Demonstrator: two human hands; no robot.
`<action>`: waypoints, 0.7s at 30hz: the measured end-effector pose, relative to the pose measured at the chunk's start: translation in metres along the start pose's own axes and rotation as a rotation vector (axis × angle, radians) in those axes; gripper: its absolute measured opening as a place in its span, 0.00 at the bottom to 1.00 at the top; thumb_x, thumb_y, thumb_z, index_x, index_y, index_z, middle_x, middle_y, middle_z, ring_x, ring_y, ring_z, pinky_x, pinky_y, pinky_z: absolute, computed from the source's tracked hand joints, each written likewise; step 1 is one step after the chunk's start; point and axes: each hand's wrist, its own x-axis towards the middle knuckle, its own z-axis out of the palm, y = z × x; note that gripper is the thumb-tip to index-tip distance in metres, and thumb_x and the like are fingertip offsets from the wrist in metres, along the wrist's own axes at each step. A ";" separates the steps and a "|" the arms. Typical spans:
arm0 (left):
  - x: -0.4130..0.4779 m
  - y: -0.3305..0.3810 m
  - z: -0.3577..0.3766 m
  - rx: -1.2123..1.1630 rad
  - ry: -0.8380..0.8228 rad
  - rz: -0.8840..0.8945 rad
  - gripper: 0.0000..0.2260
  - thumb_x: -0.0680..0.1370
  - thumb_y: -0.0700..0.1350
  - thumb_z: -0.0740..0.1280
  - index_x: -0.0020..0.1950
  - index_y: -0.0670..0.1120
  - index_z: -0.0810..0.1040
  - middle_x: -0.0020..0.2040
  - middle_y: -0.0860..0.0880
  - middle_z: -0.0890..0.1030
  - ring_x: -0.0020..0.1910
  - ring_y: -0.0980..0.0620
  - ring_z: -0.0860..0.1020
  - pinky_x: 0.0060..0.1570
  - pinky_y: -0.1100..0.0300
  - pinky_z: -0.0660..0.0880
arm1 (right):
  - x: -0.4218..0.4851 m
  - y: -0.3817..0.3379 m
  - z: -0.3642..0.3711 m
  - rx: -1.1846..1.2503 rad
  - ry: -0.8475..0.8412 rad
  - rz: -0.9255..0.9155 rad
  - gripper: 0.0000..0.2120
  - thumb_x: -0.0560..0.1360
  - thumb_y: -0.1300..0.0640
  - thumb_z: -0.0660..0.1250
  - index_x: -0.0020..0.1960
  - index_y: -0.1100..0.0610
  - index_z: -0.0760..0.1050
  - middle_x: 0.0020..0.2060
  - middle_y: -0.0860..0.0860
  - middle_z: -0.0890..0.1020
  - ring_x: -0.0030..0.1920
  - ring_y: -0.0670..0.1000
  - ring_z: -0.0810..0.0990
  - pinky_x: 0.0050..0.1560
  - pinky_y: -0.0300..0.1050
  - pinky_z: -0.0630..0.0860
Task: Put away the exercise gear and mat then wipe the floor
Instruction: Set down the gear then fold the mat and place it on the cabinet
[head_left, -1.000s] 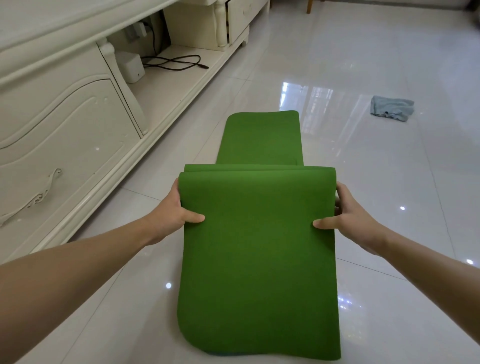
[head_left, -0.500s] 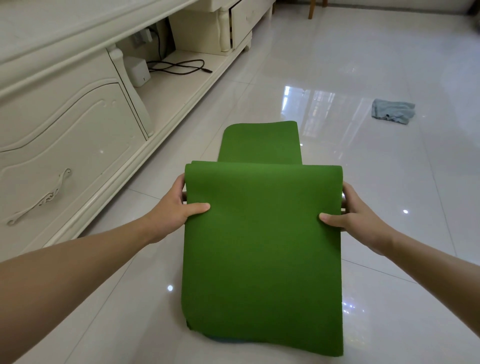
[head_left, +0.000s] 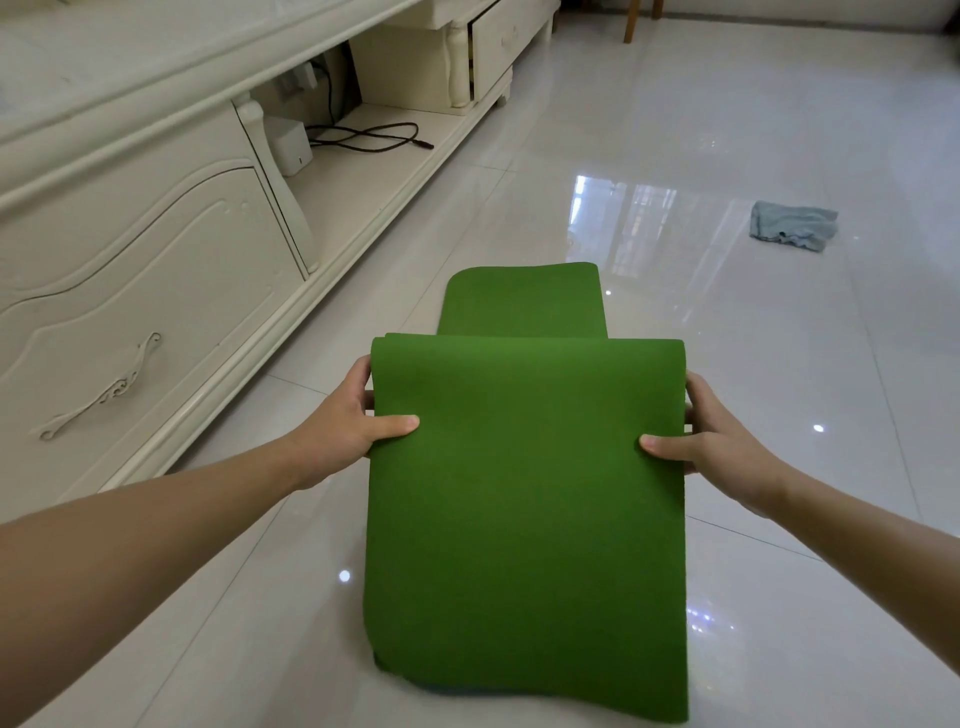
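A green exercise mat (head_left: 524, 509) is folded over itself and raised off the white tiled floor in the middle of the view. Its far end still lies flat on the tiles beyond the fold. My left hand (head_left: 353, 421) grips the mat's left edge, thumb on top and fingers behind. My right hand (head_left: 701, 436) grips the right edge the same way. The lower end of the mat hangs down toward me and curls near the floor. A crumpled pale blue cloth (head_left: 792, 226) lies on the floor at the far right.
A long cream cabinet (head_left: 135, 270) runs along the left, with a carved door, an open low shelf holding a white box (head_left: 291, 143) and a black cable (head_left: 374, 137). A wooden chair leg (head_left: 631, 21) stands at the back. Glossy tiled floor (head_left: 779, 364) spreads to the right.
Both hands have lifted the folded mat a little and drawn it toward me; less of the far end lies flat. My view has tilted up slightly.
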 end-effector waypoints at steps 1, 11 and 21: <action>0.001 0.000 0.000 0.001 0.003 0.003 0.31 0.74 0.41 0.74 0.71 0.58 0.63 0.60 0.49 0.79 0.59 0.49 0.79 0.48 0.47 0.82 | 0.000 0.001 0.000 -0.002 0.003 -0.002 0.33 0.74 0.67 0.69 0.69 0.41 0.62 0.56 0.51 0.80 0.49 0.49 0.84 0.42 0.46 0.81; 0.001 -0.016 0.006 -0.089 -0.002 -0.061 0.41 0.66 0.43 0.81 0.72 0.56 0.63 0.62 0.48 0.79 0.57 0.50 0.81 0.54 0.52 0.81 | 0.012 0.010 -0.001 0.029 0.040 -0.004 0.32 0.75 0.67 0.69 0.68 0.41 0.63 0.57 0.52 0.79 0.50 0.51 0.84 0.43 0.49 0.81; 0.008 -0.029 0.013 -0.086 0.000 -0.110 0.46 0.65 0.34 0.80 0.72 0.61 0.59 0.63 0.46 0.78 0.60 0.44 0.79 0.54 0.42 0.80 | 0.011 0.024 -0.007 -0.012 0.053 -0.024 0.37 0.71 0.58 0.75 0.68 0.31 0.60 0.59 0.51 0.77 0.50 0.54 0.84 0.53 0.55 0.80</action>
